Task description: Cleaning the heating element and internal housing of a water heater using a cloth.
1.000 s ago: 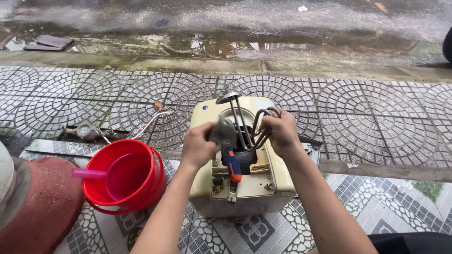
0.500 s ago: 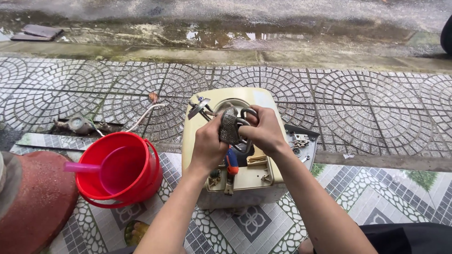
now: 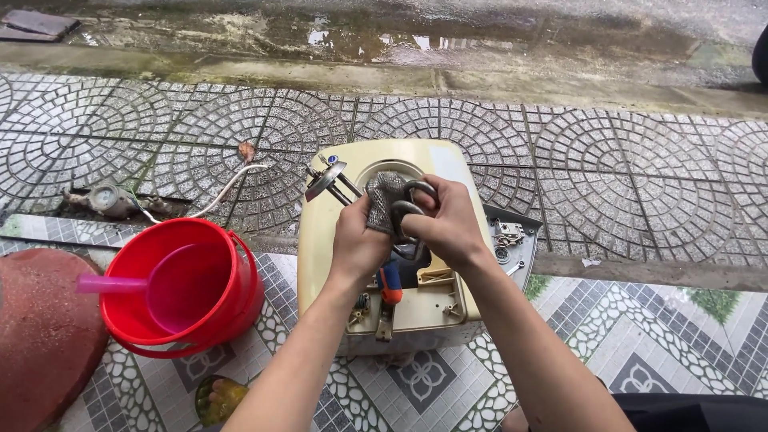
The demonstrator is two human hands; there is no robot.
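Scrubbing was under way: the left hand (image 3: 358,244) pressed a grey scouring cloth (image 3: 384,200) around the looped metal heating element (image 3: 416,200), its grip closed on cloth and tube together. The right hand (image 3: 448,228) held the loops, grip wrapped tight. The element was already out of the cream plastic water-heater casing (image 3: 352,200), held just above its open top on the tiled pavement (image 3: 624,160). Its flange (image 3: 324,180) showed bare; how much scale remained I couldn't tell. Half a second earlier the hands sat similarly; the flange had since tipped further left. Red plastic bucket (image 3: 232,288) unmoved.
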